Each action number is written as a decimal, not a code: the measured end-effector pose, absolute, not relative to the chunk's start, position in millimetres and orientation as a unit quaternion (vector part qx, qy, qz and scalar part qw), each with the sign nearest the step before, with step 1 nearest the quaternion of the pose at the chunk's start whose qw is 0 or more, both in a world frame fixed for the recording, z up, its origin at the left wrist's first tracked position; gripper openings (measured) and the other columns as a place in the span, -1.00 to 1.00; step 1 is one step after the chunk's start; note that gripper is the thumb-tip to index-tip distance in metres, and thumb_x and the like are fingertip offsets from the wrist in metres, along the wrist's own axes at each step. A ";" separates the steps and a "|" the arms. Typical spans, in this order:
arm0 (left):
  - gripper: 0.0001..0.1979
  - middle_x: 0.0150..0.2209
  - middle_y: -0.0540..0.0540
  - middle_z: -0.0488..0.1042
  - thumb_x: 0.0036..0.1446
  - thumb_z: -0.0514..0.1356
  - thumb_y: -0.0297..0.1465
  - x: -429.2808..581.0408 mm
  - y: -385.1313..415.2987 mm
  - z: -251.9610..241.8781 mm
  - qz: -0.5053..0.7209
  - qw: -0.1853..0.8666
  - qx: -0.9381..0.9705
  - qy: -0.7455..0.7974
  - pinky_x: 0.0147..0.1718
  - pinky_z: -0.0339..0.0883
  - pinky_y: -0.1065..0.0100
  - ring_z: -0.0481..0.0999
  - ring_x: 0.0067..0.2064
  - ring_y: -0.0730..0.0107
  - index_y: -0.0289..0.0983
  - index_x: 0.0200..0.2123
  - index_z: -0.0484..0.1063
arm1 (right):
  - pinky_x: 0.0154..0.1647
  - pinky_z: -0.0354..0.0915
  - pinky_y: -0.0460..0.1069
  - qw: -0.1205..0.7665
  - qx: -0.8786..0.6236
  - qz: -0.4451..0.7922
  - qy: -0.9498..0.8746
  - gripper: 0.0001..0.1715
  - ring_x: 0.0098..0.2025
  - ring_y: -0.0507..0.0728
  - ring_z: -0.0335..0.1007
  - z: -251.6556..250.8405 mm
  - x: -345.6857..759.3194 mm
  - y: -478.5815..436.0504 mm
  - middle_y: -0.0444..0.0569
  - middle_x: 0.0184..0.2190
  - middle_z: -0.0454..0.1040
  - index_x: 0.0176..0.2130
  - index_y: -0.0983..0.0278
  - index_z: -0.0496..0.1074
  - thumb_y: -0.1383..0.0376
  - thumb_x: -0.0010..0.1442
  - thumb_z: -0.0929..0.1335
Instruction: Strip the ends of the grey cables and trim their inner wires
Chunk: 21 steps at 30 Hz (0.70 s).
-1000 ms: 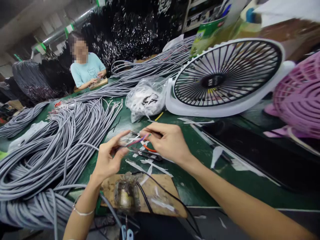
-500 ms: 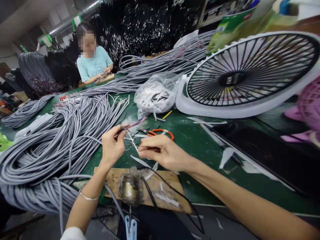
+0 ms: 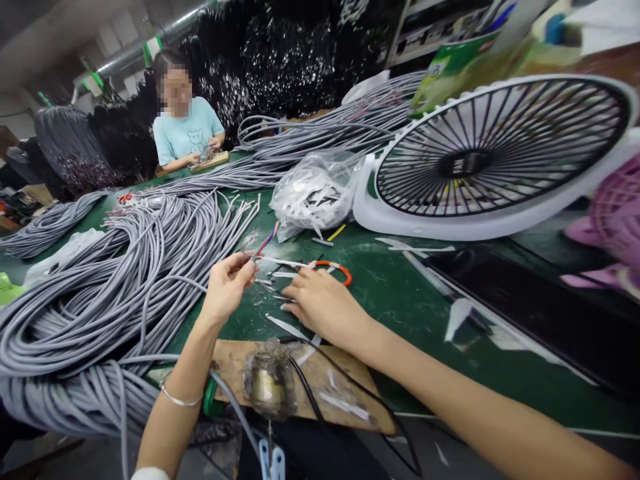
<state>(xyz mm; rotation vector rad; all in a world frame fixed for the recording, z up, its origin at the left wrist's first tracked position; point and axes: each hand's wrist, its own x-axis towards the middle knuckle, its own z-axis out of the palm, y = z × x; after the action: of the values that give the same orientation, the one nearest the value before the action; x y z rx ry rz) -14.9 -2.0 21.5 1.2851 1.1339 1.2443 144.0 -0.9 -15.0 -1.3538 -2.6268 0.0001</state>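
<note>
My left hand (image 3: 226,287) pinches the end of a grey cable (image 3: 165,283) whose coloured inner wires (image 3: 267,239) stick up past my fingertips. My right hand (image 3: 320,303) rests low on the green table (image 3: 400,287), fingers curled over small pieces there. Its fingertips lie beside orange-handled scissors (image 3: 333,267). What sits under those fingers is hidden. White tape strips (image 3: 285,327) lie scattered around both hands.
A big heap of grey cables (image 3: 100,293) fills the left. A white fan (image 3: 495,160), a clear plastic bag (image 3: 315,193) and a pink basket (image 3: 615,220) stand behind. A wooden board with a solder pot (image 3: 270,387) sits at the near edge. A person in a light blue shirt (image 3: 187,133) works opposite.
My right hand let go of the coloured wires and dropped to the table beside the scissors. My left hand kept the cable end and tilted the wires upward.
</note>
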 end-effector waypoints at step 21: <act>-0.53 -0.70 0.16 0.01 -0.24 0.27 -0.03 0.7 -17.1 26.6 0.496 0.496 0.517 0.490 -0.73 -0.25 0.52 -0.09 -0.69 0.72 -0.36 -0.59 0.32 | -0.53 0.09 -0.09 0.399 -0.461 -0.103 -0.786 -0.55 -0.47 0.07 0.32 -11.9 140.2 -11.6 0.01 -0.43 0.36 -0.21 0.35 0.38 0.21 0.31 0.04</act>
<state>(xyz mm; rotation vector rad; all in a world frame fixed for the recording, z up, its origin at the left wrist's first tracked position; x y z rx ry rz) 0.7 -17.1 26.6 1.2534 1.1874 1.2006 140.2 -11.6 -11.9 -1.1664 -1.9902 -0.2602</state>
